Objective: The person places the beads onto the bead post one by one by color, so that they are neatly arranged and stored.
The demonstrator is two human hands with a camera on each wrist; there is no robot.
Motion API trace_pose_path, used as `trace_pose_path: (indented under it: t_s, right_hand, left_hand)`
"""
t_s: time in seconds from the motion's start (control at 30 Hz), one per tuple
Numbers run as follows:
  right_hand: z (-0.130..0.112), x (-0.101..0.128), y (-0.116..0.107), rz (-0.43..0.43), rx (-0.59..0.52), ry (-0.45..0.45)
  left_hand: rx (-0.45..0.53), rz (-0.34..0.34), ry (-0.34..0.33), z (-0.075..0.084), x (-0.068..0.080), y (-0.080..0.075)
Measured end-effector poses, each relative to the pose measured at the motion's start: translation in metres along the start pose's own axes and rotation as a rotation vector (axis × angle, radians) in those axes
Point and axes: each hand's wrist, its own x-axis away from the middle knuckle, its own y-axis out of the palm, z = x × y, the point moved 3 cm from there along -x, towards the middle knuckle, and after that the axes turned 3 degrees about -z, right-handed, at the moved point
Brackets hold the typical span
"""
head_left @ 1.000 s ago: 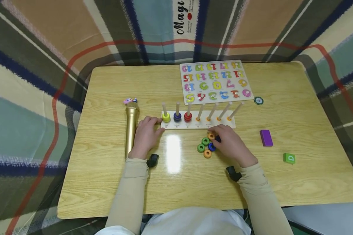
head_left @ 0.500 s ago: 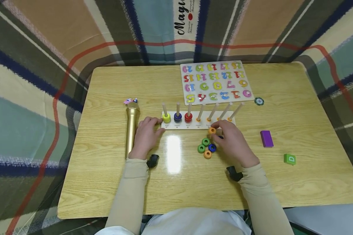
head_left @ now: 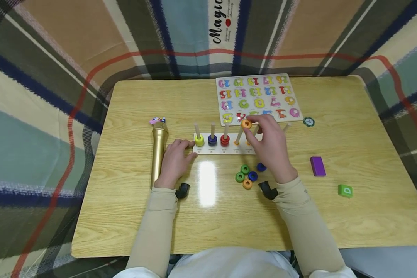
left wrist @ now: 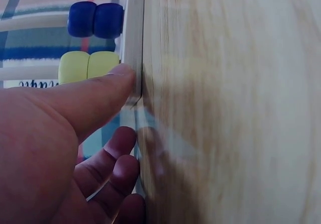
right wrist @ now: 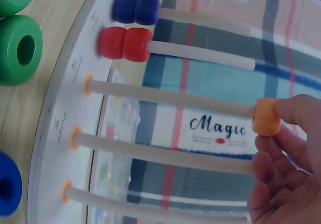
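R hand (head_left: 269, 144) pinched the orange ring (head_left: 246, 124) right at the tip of the 4th peg (right wrist: 170, 100), hole lined up w/ the peg's long axis. L hand (head_left: 175, 159), fingers relaxed, pressed the peg board (head_left: 226, 148) at its left end.

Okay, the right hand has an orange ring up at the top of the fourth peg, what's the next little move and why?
Probably slide the orange wooden ring down the fourth wooden peg to the white peg board. The right hand pinches it at the peg's tip, that peg is bare below, and the first three pegs each carry a ring at the base. The left hand steadies the board's end.
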Motion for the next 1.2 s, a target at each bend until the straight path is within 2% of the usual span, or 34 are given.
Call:
trace_pose_path:
  t_s: [0.23, 0.53, 0.6, 0.63, 0.8, 0.87, 0.9, 1.0, 1.2]
  right_hand:
    - [0.001, 0.000, 0.003, 0.012, 0.016, -0.003]
    - [0.003, 0.009, -0.006, 0.008, 0.022, -0.001]
    - [0.005, 0.014, -0.007, -0.053, 0.020, 0.023]
    - [0.007, 0.017, -0.005, -0.110, 0.018, 0.043]
    - [0.021, 0.043, 0.014, -0.571, 0.087, 0.187]
    - [0.028, 0.057, 0.022, -0.707, 0.136, 0.217]
    - [0.031, 0.064, 0.024, -0.740, 0.159, 0.229]
    - [0.036, 0.081, 0.029, -0.743, 0.212, 0.226]
    - [0.034, 0.097, 0.030, -0.649, 0.280, 0.151]
  left_hand:
    - [-0.018, 0.002, 0.010, 0.004, -0.001, 0.002]
    - [-0.017, -0.008, 0.006, 0.006, -0.001, 0.002]
    - [-0.015, -0.006, 0.011, 0.007, -0.001, 0.001]
    - [-0.013, -0.002, 0.012, 0.007, -0.001, 0.001]
    - [0.001, 0.005, 0.005, 0.006, -0.001, -0.001]
    - [0.007, -0.001, -0.001, 0.006, -0.001, -0.001]
    - [0.012, -0.004, -0.004, 0.005, -0.001, -0.001]
    - [0.016, -0.006, -0.005, 0.005, -0.002, 0.000]
    - [0.020, -0.001, -0.010, 0.005, -0.001, 0.001]
